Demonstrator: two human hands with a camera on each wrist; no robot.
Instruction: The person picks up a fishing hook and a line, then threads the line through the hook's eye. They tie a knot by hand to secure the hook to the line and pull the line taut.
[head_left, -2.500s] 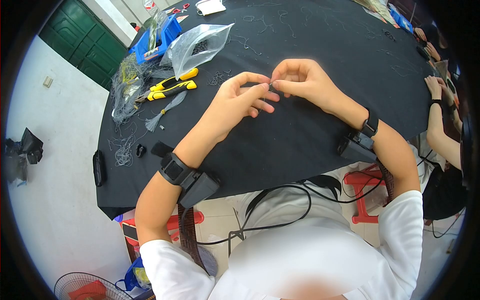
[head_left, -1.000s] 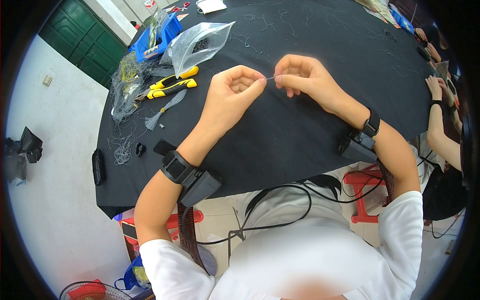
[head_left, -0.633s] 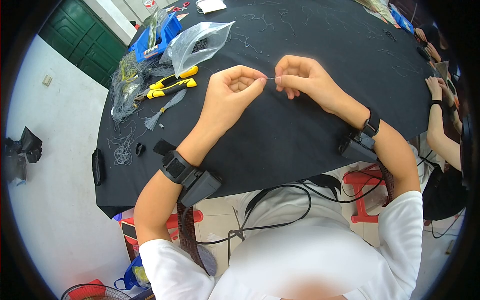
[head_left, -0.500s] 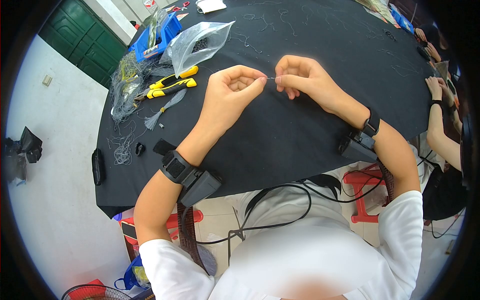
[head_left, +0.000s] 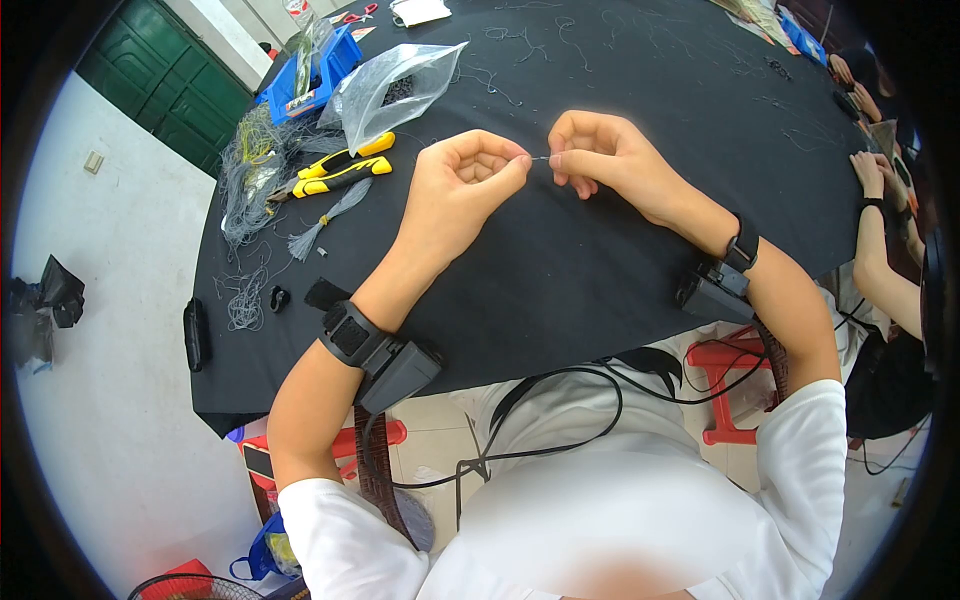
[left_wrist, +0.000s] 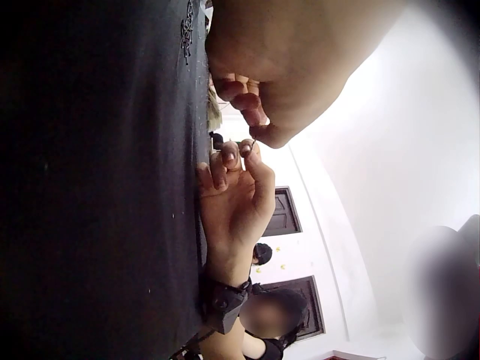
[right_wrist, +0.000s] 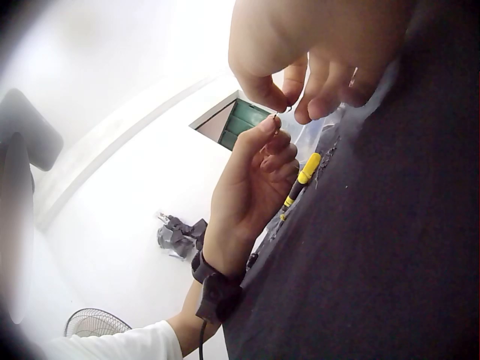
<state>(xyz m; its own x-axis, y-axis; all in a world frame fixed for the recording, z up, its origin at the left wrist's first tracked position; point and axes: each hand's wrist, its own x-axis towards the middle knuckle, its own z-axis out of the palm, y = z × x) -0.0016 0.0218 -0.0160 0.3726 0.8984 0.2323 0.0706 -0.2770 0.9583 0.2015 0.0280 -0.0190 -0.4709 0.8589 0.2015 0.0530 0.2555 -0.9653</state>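
Observation:
My left hand [head_left: 462, 190] and right hand [head_left: 612, 165] are raised over the black-covered table, fingertips a short gap apart. A short, thin grey line [head_left: 540, 157] spans that gap. The left thumb and index finger pinch one end of it, the right thumb and index finger the other. The remaining fingers of both hands are curled in toward the palms. In the right wrist view a tiny dark, wire-like piece [right_wrist: 289, 109] shows at the fingertips, too small to make out its kind.
Left of the hands lie yellow-and-black pliers [head_left: 345, 180], a tied grey line bundle [head_left: 330, 222] and tangled line [head_left: 245, 300]. Behind them are an open plastic bag [head_left: 425, 85] of small dark pieces and a blue bin [head_left: 340, 60]. Another person's arms [head_left: 872, 225] are at the right.
Since 2.5 seconds ago the hands have drawn slightly apart, so the line shows between them, and the left hand's spread fingers have curled in. Over the last second they barely move.

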